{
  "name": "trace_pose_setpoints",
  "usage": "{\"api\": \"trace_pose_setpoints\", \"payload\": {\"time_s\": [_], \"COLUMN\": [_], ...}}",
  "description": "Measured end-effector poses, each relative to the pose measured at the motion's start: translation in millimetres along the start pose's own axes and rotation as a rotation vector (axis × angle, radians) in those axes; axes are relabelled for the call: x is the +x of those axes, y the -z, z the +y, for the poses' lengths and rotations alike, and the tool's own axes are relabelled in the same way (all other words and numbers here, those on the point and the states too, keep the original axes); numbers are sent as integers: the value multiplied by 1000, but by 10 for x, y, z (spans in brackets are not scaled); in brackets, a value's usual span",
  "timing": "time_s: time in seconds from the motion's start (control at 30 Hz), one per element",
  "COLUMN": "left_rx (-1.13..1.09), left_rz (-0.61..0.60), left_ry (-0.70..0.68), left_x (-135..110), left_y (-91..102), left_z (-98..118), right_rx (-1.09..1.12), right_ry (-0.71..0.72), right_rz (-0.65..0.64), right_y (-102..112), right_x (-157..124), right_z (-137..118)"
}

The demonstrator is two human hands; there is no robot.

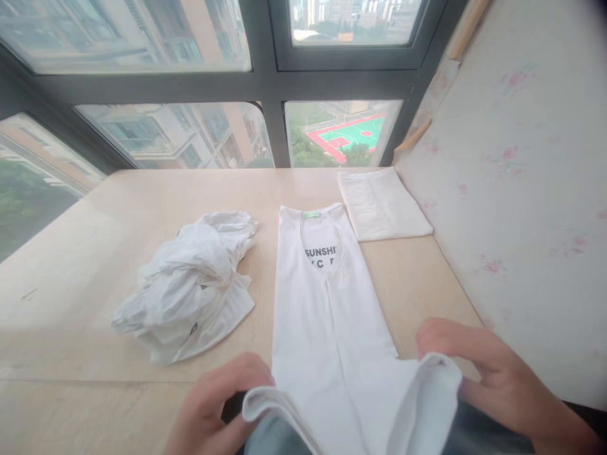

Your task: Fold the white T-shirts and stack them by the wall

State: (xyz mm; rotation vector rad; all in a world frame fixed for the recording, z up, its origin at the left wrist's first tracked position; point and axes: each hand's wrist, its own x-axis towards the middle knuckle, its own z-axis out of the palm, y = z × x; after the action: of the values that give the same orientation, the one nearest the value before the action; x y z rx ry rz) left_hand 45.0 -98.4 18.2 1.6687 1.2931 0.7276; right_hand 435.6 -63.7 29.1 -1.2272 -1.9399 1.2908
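Observation:
A white shirt [327, 322] lies lengthwise on the sill, its sides folded in towards a middle seam. Its neckline is at the far end, where dark printed letters and a small green label show. The near end is lifted off the surface. My left hand [220, 404] is closed on the left corner of that end, fingers above and thumb below. At the right corner, my right hand [493, 379] pinches the raised edge, which curls upward. Part of each thumb is hidden by the cloth.
A crumpled heap of white clothing [190, 284] lies to the left on the beige sill [61, 253]. A folded white garment [384, 202] rests at the back right, close to the flowered wall [531, 208]. Dark window frames [279, 126] border the far edge.

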Motion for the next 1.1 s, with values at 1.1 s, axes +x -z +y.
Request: {"api": "trace_pose_setpoints", "payload": {"time_s": [1.1], "left_rx": [-543], "left_rz": [496], "left_ry": [649], "left_x": [985], "left_y": [-423], "left_z": [-902], "right_rx": [182], "right_ry": [-677], "right_rz": [330], "right_y": [-494], "right_x": [1097], "right_z": [1112]}}
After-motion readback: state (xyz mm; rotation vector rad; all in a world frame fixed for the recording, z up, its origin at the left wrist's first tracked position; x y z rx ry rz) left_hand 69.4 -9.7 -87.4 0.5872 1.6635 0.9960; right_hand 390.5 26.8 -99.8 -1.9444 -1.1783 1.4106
